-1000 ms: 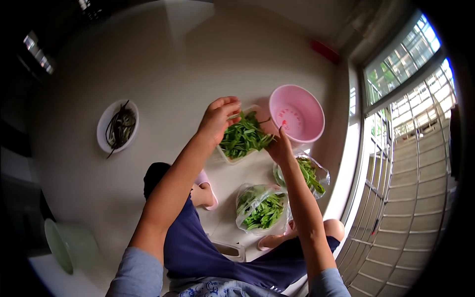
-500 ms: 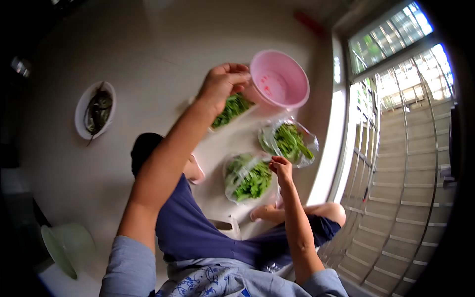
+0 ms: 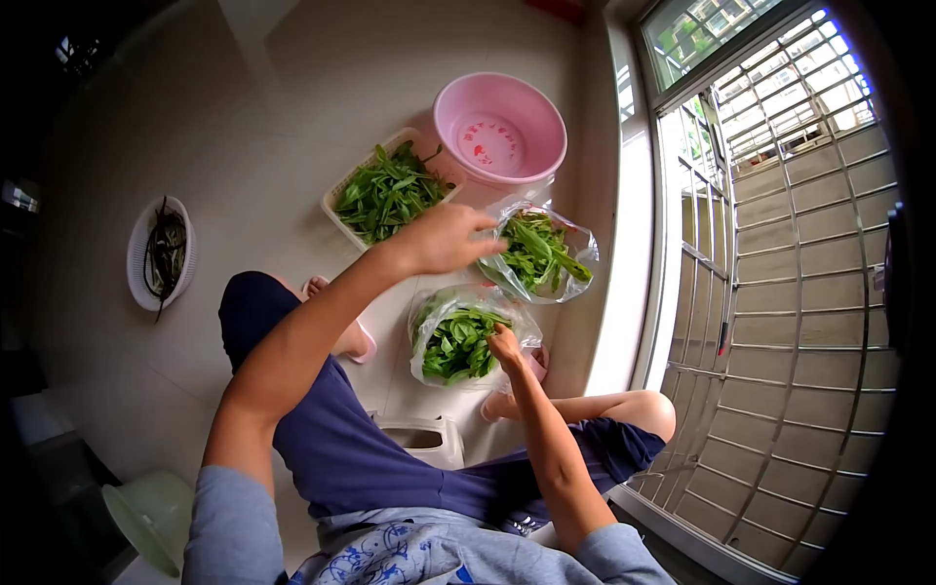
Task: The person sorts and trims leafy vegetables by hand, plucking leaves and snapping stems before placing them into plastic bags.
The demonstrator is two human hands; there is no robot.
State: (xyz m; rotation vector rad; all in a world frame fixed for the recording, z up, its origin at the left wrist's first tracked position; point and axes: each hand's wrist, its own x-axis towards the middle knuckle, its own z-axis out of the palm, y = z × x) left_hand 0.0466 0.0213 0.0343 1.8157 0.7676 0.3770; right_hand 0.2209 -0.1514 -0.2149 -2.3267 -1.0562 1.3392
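Fingers [image 3: 486, 247] of the left hand [image 3: 439, 240] hung loosely parted, apparently bare; those of the right hand [image 3: 504, 343] were bent, their grip unclear. The pink basin [image 3: 536, 136] stood beside the basket [image 3: 340, 220]; the nearer bag [image 3: 526, 328] held leafy greens [image 3: 453, 346] at the right fingertips. A light pinch, clear of the plastic, seemed likeliest to spare them.

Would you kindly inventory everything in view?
basin: 1, pink, top
basket: 1, cream, beside basin
bags: 2, clear, below basin
greens: 3 piles, green, basket, bags
colander: 1, white, left
stalks: several, dark, colander
bowl: 1, green, lower left
container: 1, cream, between legs
object: 1, red, top edge
barred window: 1, silver, right
slippers: 2, pink, feet
clothes: 2, grey and navy, bottom
left hand: 1, by upper bag
right hand: 1, at lower bag
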